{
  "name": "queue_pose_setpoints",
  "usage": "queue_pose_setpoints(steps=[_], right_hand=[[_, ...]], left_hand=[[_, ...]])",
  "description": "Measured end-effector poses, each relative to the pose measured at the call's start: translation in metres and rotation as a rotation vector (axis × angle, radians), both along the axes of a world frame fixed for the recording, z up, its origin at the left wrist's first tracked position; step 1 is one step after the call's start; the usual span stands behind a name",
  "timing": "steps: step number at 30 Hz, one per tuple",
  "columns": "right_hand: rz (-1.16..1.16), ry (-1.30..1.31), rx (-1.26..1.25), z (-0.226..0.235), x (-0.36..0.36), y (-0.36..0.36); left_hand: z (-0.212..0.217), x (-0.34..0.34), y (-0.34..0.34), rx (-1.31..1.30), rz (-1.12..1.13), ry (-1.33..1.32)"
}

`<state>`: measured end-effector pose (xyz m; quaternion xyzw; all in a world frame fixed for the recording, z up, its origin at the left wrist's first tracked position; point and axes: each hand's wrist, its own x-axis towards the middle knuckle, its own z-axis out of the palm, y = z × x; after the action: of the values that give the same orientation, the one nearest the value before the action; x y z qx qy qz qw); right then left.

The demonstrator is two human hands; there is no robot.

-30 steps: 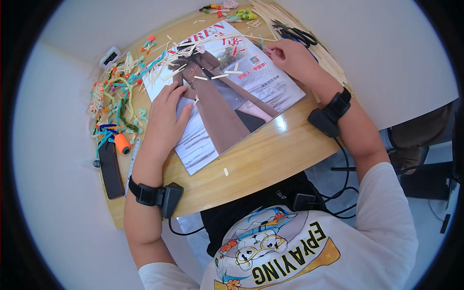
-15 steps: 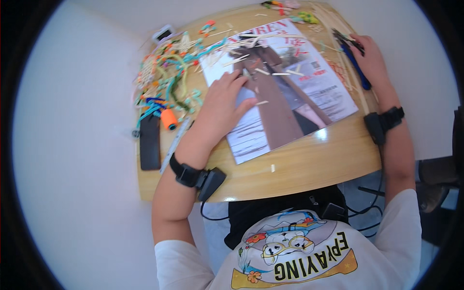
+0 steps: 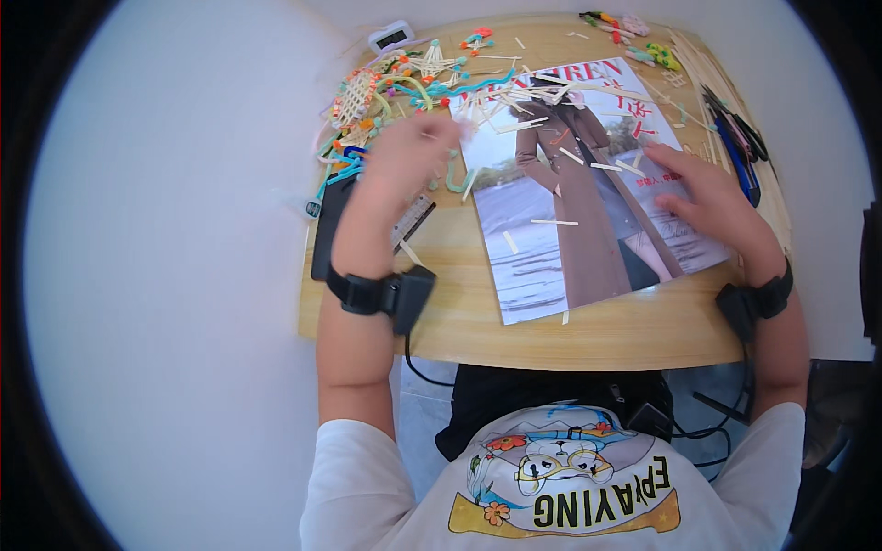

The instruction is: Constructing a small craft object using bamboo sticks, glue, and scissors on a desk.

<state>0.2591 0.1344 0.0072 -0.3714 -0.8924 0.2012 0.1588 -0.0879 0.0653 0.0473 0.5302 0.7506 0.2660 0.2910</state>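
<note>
A glossy magazine (image 3: 560, 239) lies on the wooden table (image 3: 588, 335), its cover showing a figure in a long brown coat, with several short pale sticks (image 3: 551, 222) scattered over it. My right hand (image 3: 712, 207) rests flat on the magazine's right side, fingers spread. My left hand (image 3: 404, 161) is blurred, left of the magazine by a heap of coloured cords and woven pieces (image 3: 377, 101); whether it holds anything cannot be told. Both wrists wear black bands with small boxes.
A black phone (image 3: 323, 230) lies at the table's left edge, partly under my left forearm, with a small ruler (image 3: 413, 216) beside it. Long thin sticks and dark tools (image 3: 735, 138) lie at the right. A small white timer (image 3: 390, 39) sits at the far edge.
My left hand has slid off the magazine to the left, toward the cord heap. My right hand came down from the tools onto the magazine's right side. The view shifted.
</note>
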Motion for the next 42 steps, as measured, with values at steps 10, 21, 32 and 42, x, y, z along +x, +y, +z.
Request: queue_pose_setpoints(steps=[10, 21, 32, 42], right_hand=[[0.094, 0.069, 0.012, -0.002, 0.011, 0.025], [0.183, -0.034, 0.091, 0.014, 0.008, 0.009], [-0.001, 0.821, -0.657, 0.008, -0.009, 0.011], [-0.030, 0.821, -0.920, -0.010, -0.015, 0.006]], left_hand=[[-0.043, -0.109, 0.031, 0.357, 0.523, -1.046], [-0.036, -0.108, 0.055, 0.583, 0.553, -1.006], [0.001, 0.067, 0.000, 0.060, -0.175, -0.630], [-0.038, 0.081, -0.005, 0.085, -0.345, -0.667]])
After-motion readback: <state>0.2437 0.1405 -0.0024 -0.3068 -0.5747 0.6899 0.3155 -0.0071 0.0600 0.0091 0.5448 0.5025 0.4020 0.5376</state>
